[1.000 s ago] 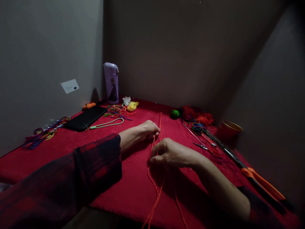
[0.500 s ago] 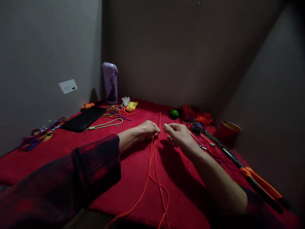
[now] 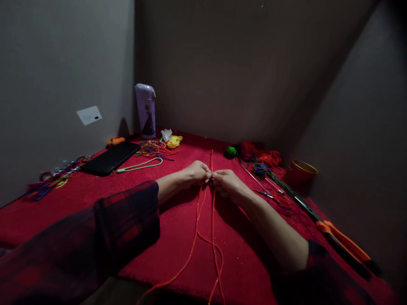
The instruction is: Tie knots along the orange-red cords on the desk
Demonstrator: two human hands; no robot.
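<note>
An orange-red cord (image 3: 213, 220) runs up the middle of the red cloth, its loose strands trailing over the front edge. My left hand (image 3: 199, 173) pinches the cord near its upper part, fingers closed. Right beside it, my right hand (image 3: 227, 182) is closed in a pinch on a strand of the same cord, and the two hands' fingertips nearly meet. Beyond my fingers a short, straight length of cord (image 3: 212, 159) points away from me. Any knot between the fingertips is hidden.
To the left lie a black phone-like slab (image 3: 111, 158), a pale green loop (image 3: 141, 165) and tangled threads (image 3: 57, 176). A purple bottle (image 3: 146, 111) stands behind. On the right are a green yarn ball (image 3: 230, 152), orange-handled shears (image 3: 346, 241) and a red cup (image 3: 302, 176).
My right hand has moved left to my left hand and closed on a strand of cord. The right strand now hangs farther from the left one. My left hand stays in place.
</note>
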